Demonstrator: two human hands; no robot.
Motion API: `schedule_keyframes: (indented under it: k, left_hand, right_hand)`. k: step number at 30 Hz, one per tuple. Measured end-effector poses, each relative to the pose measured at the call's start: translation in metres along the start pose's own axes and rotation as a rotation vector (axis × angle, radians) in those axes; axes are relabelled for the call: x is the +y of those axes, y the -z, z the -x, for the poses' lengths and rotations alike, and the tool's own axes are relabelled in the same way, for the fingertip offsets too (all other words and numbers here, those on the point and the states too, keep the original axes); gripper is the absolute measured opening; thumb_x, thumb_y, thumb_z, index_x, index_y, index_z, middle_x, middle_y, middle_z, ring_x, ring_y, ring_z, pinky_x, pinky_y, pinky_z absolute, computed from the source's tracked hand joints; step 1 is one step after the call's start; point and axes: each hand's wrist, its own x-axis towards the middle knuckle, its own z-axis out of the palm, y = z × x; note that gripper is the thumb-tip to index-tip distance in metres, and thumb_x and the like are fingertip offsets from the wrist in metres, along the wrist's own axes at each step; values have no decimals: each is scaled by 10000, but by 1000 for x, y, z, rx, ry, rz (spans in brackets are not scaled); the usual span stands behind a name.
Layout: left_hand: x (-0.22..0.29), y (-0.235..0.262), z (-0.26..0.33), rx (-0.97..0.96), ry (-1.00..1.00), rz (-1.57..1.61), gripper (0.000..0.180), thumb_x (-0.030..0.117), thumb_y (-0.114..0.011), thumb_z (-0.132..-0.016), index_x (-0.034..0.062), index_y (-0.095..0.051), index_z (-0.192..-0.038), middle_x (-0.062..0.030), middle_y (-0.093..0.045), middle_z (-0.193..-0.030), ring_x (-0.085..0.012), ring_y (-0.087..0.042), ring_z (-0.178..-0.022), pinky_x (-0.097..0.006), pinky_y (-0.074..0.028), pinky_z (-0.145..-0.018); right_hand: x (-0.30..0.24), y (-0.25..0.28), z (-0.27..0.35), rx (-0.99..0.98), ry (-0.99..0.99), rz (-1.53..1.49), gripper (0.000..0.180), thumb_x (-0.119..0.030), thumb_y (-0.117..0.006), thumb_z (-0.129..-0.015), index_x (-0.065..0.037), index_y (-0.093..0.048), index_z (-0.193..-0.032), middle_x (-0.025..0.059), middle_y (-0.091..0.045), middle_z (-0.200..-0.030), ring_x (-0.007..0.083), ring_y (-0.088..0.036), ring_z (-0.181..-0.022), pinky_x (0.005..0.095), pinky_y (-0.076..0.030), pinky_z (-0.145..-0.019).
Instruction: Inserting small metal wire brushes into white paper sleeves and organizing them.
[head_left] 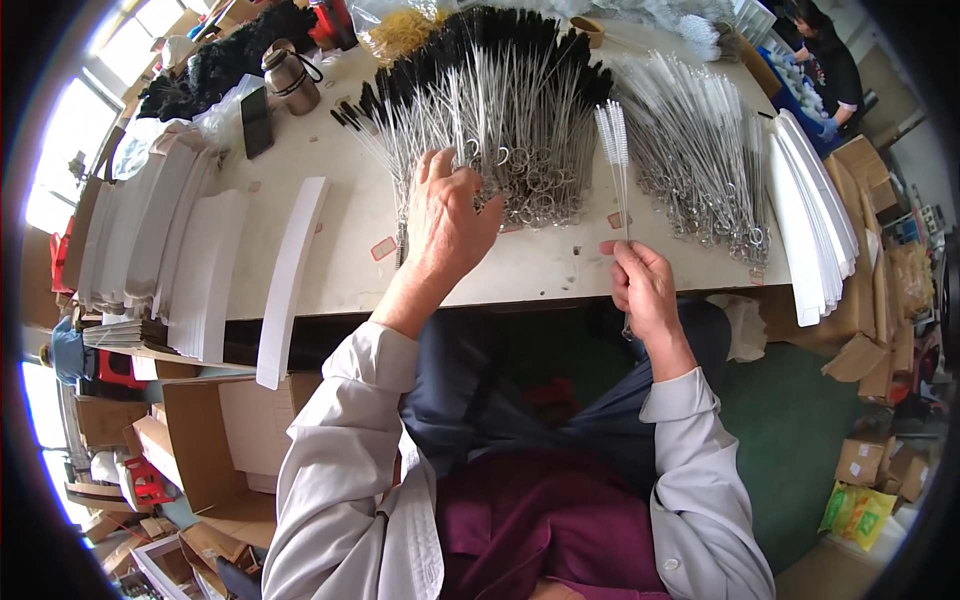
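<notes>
A large pile of black-bristled wire brushes (545, 95) lies on the table, with looped handle ends toward me. My left hand (450, 215) is over the near left part of this pile, by the metal loops. Its fingers are bent and the thumb stands apart; no brush shows firmly held in it. In my right hand (648, 290), closed in front of the table edge, are a few white-bristled wire brushes (613, 135), bristles pointing away from me. Their handle ends are partly hidden by the fingers. A pile of white-bristled brushes (690, 145) lies to the right.
Flat white cardboard strips are stacked at the left (150, 220) and right (815, 220); a single strip (290, 280) overhangs the front edge. A steel flask (290, 80) and a black phone (256, 123) stand back left. Open cartons (205, 440) sit below. Another person (832, 65) works far right.
</notes>
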Motion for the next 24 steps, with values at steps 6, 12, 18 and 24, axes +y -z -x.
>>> schedule_keyframes:
  k: [6,12,18,24]
  left_hand:
    - [-13,0,3,7,45,180,83,21,-727,-786,2,-698,-861,-241,-641,-1250,-421,-553,-1243,-483,-449,-1063]
    - [-1,0,5,-31,11,17,218,61,-768,-737,-26,-644,-893,-312,-591,-1301,-462,-510,-1284,-514,-417,-1087]
    - [1,-7,11,4,-4,-43,160,45,-747,-747,-27,-648,-851,-307,-594,-1308,-467,-499,-1303,-522,-402,-1108]
    - [-11,6,11,-19,90,175,135,101,-735,-815,-5,-711,-896,-300,-616,-1282,-460,-531,-1274,-507,-427,-1086]
  right_hand:
    - [5,-8,-5,34,30,81,289,-302,-603,-1014,-43,-710,-942,-65,-461,-591,44,-391,-449,246,-317,-407]
    - [19,-2,-4,6,85,91,303,-298,-577,-1049,-24,-708,-1053,-63,-442,-653,35,-370,-485,223,-296,-426]
    - [15,-6,-1,-4,70,54,297,-263,-554,-1060,-4,-700,-1049,-60,-438,-642,27,-338,-472,222,-265,-414]
    - [20,-13,-8,42,128,211,277,-287,-605,-1012,-27,-700,-1011,-43,-457,-636,57,-387,-449,254,-305,-400]
